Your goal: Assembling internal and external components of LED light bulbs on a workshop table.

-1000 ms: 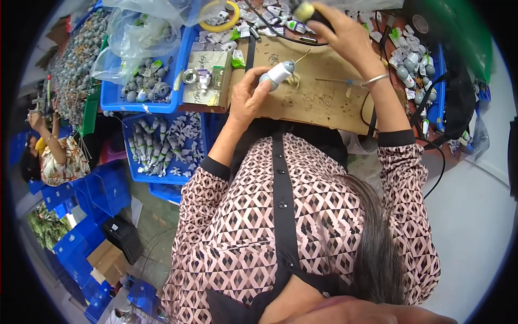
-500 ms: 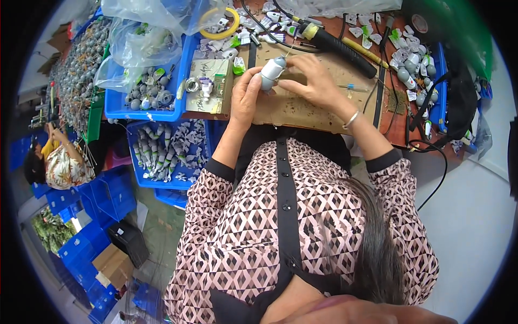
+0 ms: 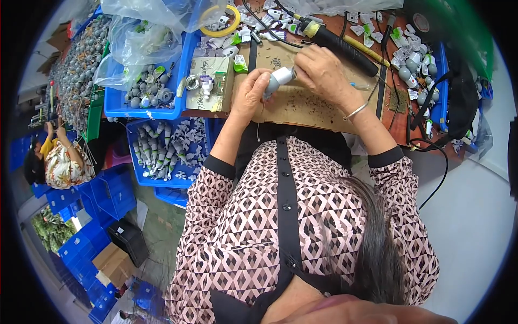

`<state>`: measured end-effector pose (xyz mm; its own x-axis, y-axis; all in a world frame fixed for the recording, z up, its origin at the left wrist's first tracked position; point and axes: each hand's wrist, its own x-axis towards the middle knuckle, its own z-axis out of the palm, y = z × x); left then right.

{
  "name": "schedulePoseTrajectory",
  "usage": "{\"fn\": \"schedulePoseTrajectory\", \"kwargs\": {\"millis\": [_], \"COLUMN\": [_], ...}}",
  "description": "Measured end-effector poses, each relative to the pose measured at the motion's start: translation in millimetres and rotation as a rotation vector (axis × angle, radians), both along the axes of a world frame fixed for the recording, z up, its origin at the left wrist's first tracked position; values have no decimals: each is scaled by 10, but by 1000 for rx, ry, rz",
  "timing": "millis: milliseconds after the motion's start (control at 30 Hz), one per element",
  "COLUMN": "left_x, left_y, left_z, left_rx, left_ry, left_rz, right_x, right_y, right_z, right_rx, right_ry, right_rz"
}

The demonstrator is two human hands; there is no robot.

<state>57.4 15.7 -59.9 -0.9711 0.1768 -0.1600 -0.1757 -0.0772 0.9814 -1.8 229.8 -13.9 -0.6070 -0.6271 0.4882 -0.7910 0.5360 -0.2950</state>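
My left hand [image 3: 250,93] is closed round the grey end of a small rounded grey-and-white plastic housing [image 3: 281,76], which lies tilted with its white end up and to the right. My right hand [image 3: 325,75] is at that white end, fingers drawn together in a pinch; what they grip is hidden behind them. Both hands are over a brown cardboard work mat [image 3: 302,110] scattered with dark specks. Left of my left hand stands a pale block [image 3: 208,105] bearing a metal ring and small white-and-purple parts.
A thick black-handled tool [image 3: 345,51] lies beyond my right hand. Blue bins [image 3: 143,114] with grey round parts and a lower blue tray [image 3: 156,182] of housings stand left. More parts fill a blue bin [image 3: 441,92] at right. A yellow tape roll [image 3: 236,24] lies behind; another person [image 3: 67,164] sits far left.
The housing has turned from nearly upright to leaning right. My right hand has closed from spread fingers into a pinch at its white end.
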Motion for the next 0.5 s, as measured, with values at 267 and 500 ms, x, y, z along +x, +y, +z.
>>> {"fn": "schedulePoseTrajectory", "kwargs": {"millis": [267,500], "left_x": [-61,-60], "left_y": [135,233], "left_z": [37,-52], "left_rx": [38,-131], "left_ry": [-160,-2], "left_rz": [-132,40], "right_x": [0,-1], "right_y": [-97,-262], "right_z": [-141,-283], "right_rx": [42,41], "right_ry": [49,105], "right_rz": [14,-155]}}
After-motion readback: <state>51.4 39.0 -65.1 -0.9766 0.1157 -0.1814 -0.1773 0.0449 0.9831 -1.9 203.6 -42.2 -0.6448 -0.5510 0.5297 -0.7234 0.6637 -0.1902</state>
